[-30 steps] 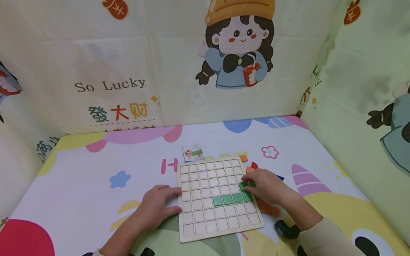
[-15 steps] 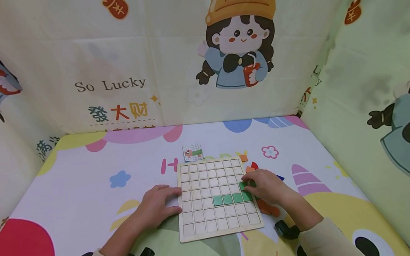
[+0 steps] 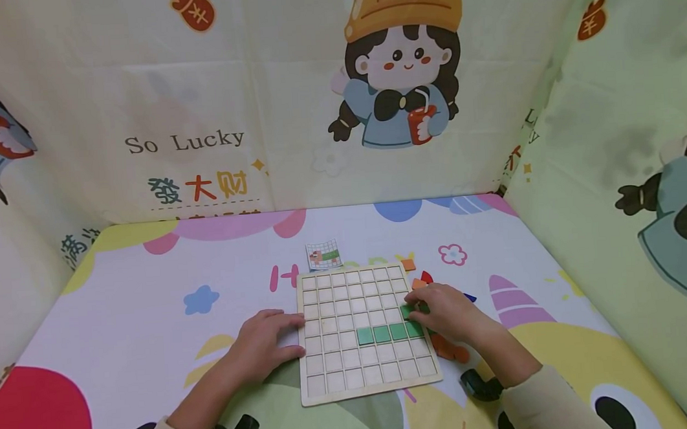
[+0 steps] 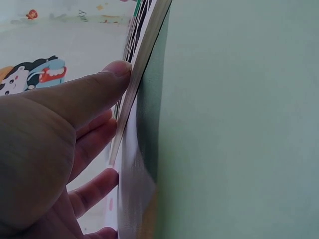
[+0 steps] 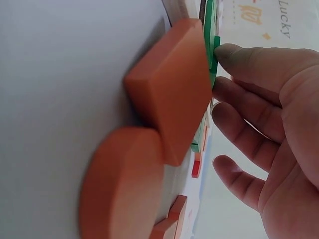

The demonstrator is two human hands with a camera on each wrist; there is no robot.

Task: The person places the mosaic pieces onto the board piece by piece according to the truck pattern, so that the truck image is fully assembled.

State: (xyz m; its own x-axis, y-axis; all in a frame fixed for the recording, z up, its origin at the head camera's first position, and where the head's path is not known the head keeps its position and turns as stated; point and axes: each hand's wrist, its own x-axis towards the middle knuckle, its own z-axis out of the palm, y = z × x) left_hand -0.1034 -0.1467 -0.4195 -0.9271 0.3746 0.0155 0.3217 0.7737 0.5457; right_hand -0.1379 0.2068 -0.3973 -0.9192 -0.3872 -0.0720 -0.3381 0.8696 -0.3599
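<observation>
A wooden grid board (image 3: 366, 391) lies flat on the table, with a row of green square tiles (image 3: 381, 333) reaching its right side. Just above the row's right end, my right hand (image 3: 448, 313) pinches another green tile (image 3: 405, 312) between thumb and index finger, low over its cell. In the right wrist view, the thumb and index tips meet this green tile (image 5: 216, 52) while the other fingers stay loosely bent. My left hand (image 3: 263, 345) touches the board's left edge with thumb and fingers spread. The left wrist view shows its thumb (image 4: 117, 68) against the board's side (image 4: 144, 62).
A small picture card (image 3: 324, 256) lies behind the board. Orange pieces (image 3: 448, 349) rest right of the board, partly under my right hand. Farther back are an orange square (image 3: 408, 265), a red piece (image 3: 426, 277) and a blue piece (image 3: 469, 297). Printed cloth walls surround the table.
</observation>
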